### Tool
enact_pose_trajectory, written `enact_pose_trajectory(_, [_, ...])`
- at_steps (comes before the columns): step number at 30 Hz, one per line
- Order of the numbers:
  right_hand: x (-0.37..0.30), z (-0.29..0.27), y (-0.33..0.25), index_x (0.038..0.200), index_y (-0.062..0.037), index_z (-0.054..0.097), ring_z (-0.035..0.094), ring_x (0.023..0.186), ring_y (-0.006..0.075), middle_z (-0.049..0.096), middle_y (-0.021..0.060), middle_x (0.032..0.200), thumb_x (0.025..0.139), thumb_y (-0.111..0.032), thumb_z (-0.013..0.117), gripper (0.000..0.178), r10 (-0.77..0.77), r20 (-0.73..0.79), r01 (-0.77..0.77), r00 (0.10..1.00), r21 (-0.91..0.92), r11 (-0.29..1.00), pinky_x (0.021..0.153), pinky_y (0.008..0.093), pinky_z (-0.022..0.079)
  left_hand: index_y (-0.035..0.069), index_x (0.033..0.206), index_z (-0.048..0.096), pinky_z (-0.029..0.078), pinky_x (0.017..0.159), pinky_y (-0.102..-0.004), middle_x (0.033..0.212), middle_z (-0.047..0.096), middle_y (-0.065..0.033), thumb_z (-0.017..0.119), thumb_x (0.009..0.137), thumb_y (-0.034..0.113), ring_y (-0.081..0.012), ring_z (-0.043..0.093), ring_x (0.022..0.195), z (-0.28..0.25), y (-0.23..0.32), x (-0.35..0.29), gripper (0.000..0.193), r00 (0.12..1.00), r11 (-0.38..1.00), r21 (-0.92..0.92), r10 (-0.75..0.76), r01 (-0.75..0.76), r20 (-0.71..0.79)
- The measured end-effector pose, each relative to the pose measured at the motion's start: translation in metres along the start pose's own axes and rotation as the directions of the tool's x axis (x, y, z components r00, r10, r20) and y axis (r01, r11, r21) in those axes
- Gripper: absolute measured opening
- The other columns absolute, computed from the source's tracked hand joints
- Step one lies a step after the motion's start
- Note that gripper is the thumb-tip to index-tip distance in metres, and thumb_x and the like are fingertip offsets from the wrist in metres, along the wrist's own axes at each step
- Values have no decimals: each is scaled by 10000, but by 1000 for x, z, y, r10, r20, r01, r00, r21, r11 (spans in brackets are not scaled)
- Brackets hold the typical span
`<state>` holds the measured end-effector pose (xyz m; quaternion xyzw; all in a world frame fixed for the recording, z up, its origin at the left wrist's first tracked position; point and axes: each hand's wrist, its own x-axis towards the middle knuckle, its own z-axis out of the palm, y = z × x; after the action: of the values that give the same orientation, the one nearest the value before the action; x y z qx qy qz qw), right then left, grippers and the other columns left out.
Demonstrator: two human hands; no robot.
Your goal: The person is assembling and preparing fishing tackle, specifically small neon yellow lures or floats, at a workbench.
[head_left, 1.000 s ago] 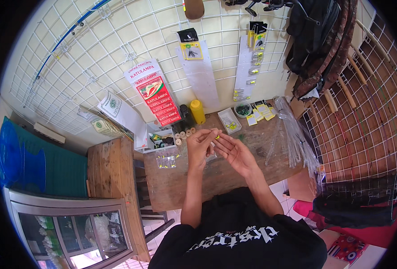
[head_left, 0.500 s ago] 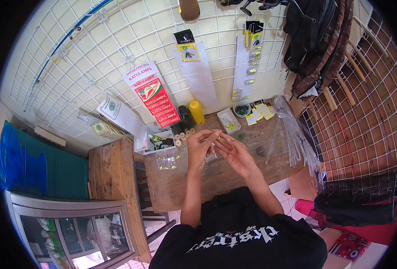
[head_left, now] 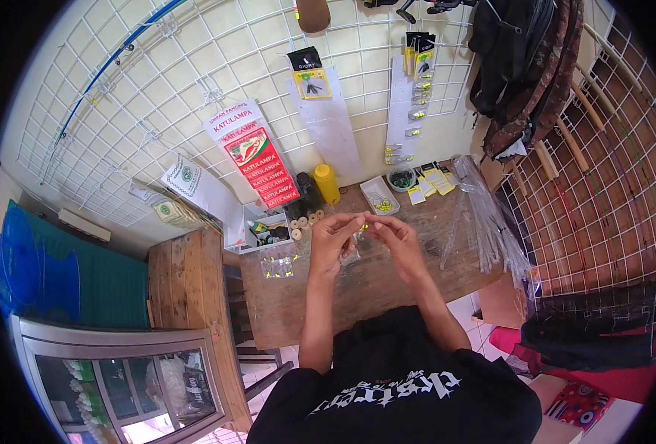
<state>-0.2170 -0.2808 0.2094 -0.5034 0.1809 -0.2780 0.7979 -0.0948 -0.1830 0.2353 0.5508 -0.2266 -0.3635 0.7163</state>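
Over the middle of the worktop [head_left: 368, 285], in from its near edge, we had our hands almost tip to tip: the left hand [head_left: 333, 241] pinched a small yellow piece [head_left: 364, 227] between thumb and forefinger, while the right hand [head_left: 402, 246] bunched its fingers just beside it (whether they gripped it too, we could not tell). Brown wood ran between our wrists and rightward to the clear plastic sleeves [head_left: 483, 214] by that edge. Beyond our fingertips stood a white tray [head_left: 373, 190] with yellow bits near one end, beside a round tub [head_left: 402, 189] of dark green pieces. Leftward, a pale box [head_left: 265, 246] held jumbled dark items, with a clear packet [head_left: 278, 265] of yellow-tipped pieces before it.
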Motion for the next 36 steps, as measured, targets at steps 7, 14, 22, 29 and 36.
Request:
enact_pose_trajectory(7, [17, -8, -27, 1058, -2, 668, 564, 874, 68, 680, 35, 957, 911, -152, 605, 219, -20, 177, 54, 984, -188, 981, 789, 244, 448, 12, 903, 695, 279, 370, -131, 1211, 581, -151, 711, 806, 83, 5, 441, 486, -9, 5, 5, 121, 982, 969, -223, -70, 108, 174])
enact_pose_trajectory(14, [28, -6, -41, 1030, -14, 686, 565, 832, 64, 674, 6, 910, 882, -139, 637, 199, 9, 347, 132, 938, -383, 914, 770, 241, 450, 17, 890, 698, 279, 377, -125, 1219, 571, -142, 716, 801, 87, 11, 430, 491, -9, 7, 5, 114, 980, 965, -232, -85, 127, 182])
enact_pose_trajectory(22, [32, -5, -31, 993, 7, 685, 581, 874, 89, 663, 32, 933, 867, -80, 650, 156, 105, 377, -13, 920, -239, 971, 802, 262, 464, 21, 887, 700, 297, 390, -134, 1220, 572, -142, 718, 802, 103, 7, 430, 491, -11, 7, 3, 120, 981, 966, -224, -92, 130, 170])
enact_pose_trajectory(29, [30, -7, -28, 949, -4, 684, 583, 882, 81, 666, 28, 923, 863, -84, 656, 121, 153, 363, -81, 919, -205, 975, 823, 248, 448, -1, 900, 679, 305, 381, -147, 1006, 675, -138, 688, 821, 85, -21, 427, 442, -11, 13, 1, 118, 994, 995, -90, -24, 34, 106])
enact_pose_trajectory(36, [25, -5, -27, 919, 3, 685, 599, 833, 73, 675, 21, 873, 860, -84, 654, 110, 186, 351, -111, 918, -224, 968, 774, 229, 460, 1, 919, 673, 308, 381, -154, 855, 699, -108, 694, 816, 89, -30, 471, 444, -18, 22, 4, 138, 999, 1000, -4, 19, -19, 37])
